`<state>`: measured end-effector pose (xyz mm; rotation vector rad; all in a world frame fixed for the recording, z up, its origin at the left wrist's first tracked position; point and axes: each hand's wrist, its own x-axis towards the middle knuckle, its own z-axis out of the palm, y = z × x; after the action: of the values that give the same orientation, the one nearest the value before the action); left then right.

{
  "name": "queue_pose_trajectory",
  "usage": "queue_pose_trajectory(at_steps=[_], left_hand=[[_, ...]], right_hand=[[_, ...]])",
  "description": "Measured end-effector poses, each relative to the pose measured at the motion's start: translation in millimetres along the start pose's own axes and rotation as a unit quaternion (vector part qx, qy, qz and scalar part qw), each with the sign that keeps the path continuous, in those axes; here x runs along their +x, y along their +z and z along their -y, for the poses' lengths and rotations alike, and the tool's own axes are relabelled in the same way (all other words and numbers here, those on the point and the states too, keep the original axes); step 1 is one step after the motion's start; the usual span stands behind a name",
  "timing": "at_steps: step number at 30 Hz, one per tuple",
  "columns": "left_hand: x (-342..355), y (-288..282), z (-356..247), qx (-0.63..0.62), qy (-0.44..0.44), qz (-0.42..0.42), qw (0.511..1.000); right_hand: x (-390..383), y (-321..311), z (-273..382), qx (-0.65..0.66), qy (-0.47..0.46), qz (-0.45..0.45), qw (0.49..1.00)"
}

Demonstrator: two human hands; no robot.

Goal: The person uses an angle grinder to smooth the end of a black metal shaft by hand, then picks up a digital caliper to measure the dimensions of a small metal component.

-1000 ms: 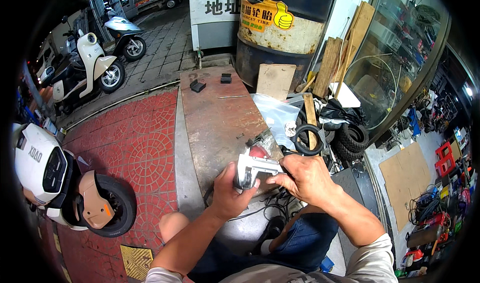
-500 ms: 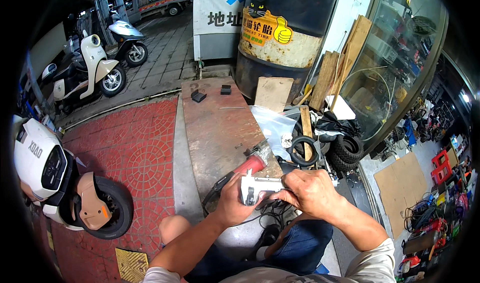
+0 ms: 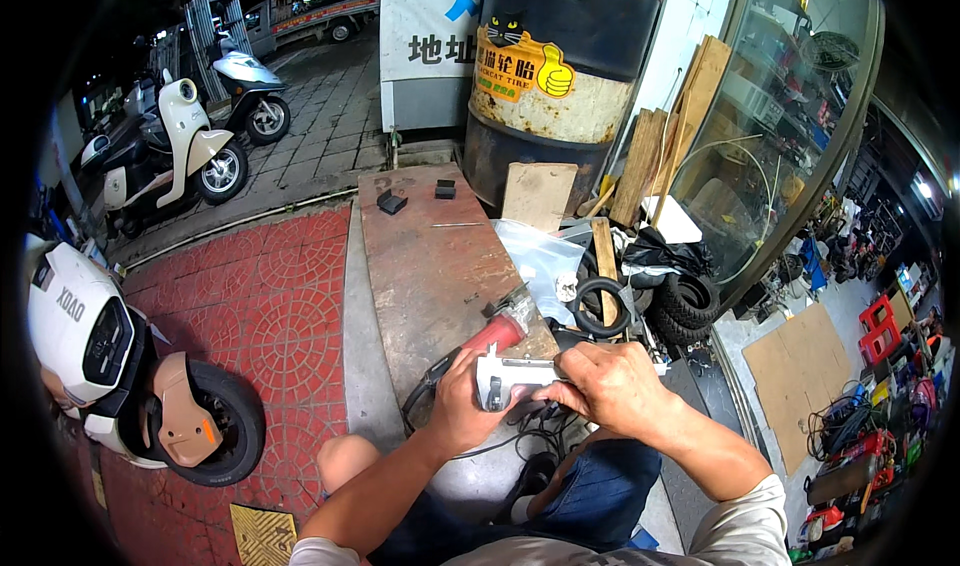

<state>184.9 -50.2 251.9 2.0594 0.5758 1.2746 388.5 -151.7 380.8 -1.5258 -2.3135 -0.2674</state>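
A silvery caliper (image 3: 527, 372) lies crosswise in front of me, held between both hands. My left hand (image 3: 460, 408) is closed around its jaw end. A small dark piece (image 3: 494, 394) shows at the jaws; whether it is clamped there I cannot tell. My right hand (image 3: 622, 384) pinches the caliper's beam, whose tip pokes out past the knuckles. Just beyond my left hand a red-bodied angle grinder (image 3: 497, 333) rests on a worn board (image 3: 420, 266), its cord running toward me. Two small black blocks (image 3: 392, 202) sit at the board's far end.
Behind the board stands a large rusty drum (image 3: 560, 116). Tires (image 3: 685, 306), wood strips and a clear plastic bag (image 3: 540, 261) crowd the right. A scooter's front wheel (image 3: 225, 421) is at the left on red paving. Flat cardboard (image 3: 800, 386) covers floor at the right.
The view has shifted slightly. Both hands keep their hold on the caliper, which has tilted a little, and the fingers have moved only slightly.
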Motion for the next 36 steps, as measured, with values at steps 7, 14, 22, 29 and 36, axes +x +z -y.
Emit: queue_pose_trajectory(at_steps=[7,14,22,29,36], left_hand=[[3,-2,-6,0.006,0.002,0.009,1.0],[1,2,1,0.008,0.02,-0.008,1.0],[2,1,-3,0.002,0.011,0.01,1.0],[-4,3,-9,-0.114,-0.082,0.053,0.989],[-4,7,-5,-0.104,-0.079,0.049,0.99]], right_hand=[[-4,2,-1,-0.002,0.001,-0.008,1.0],[-6,0,1,-0.003,0.005,0.006,1.0],[-9,-1,0,0.029,0.031,0.009,0.999],[-12,-1,-7,0.069,0.062,0.022,0.995],[-13,-2,-5,0.058,0.07,0.008,0.996]])
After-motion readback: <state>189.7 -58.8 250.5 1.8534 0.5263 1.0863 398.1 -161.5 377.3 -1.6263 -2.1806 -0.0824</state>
